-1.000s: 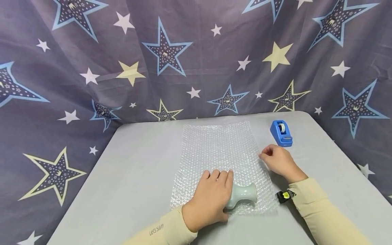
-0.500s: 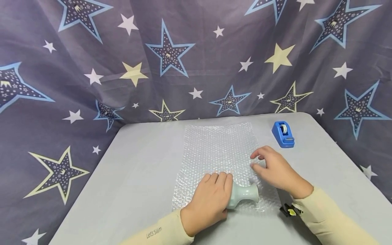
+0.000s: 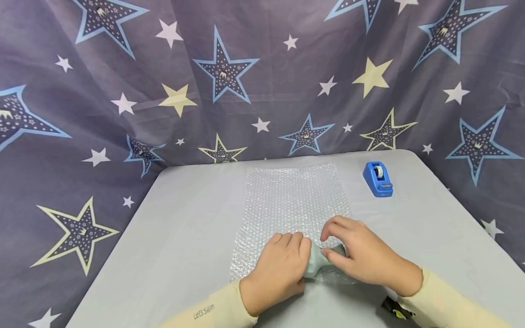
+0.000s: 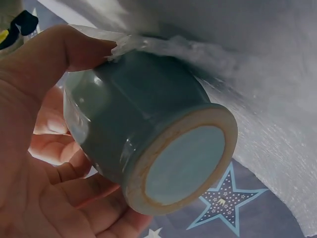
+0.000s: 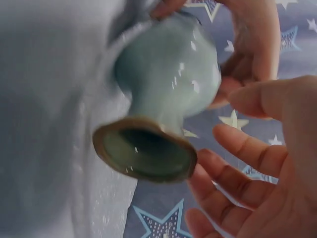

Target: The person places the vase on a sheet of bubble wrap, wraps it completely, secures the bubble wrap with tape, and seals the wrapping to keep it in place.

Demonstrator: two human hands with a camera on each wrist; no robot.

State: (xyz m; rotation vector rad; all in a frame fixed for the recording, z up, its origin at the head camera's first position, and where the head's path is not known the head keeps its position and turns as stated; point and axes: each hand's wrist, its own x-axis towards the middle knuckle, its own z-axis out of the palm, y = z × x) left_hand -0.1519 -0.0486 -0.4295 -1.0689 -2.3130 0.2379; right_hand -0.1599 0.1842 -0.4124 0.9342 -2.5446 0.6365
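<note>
A pale green ceramic vase (image 3: 315,260) lies on its side near the front edge of a bubble wrap sheet (image 3: 287,196). My left hand (image 3: 279,271) grips its body, the thumb pressing an edge of the wrap against it in the left wrist view, where the round base (image 4: 185,163) shows. In the head view my right hand (image 3: 369,255) is over the neck with thumb and fingers apart. The right wrist view has the flared mouth (image 5: 143,148) facing the camera and the right fingers (image 5: 237,183) beside the neck, loosely bent; whether they touch is unclear.
A blue tape dispenser (image 3: 378,179) stands at the back right of the grey-white table (image 3: 180,228), beyond the wrap. A dark curtain (image 3: 246,118) printed with stars hangs behind and along both sides of the table.
My right hand has left the right edge of the wrap and moved down and left to the vase's neck. My left hand has kept its grip on the vase.
</note>
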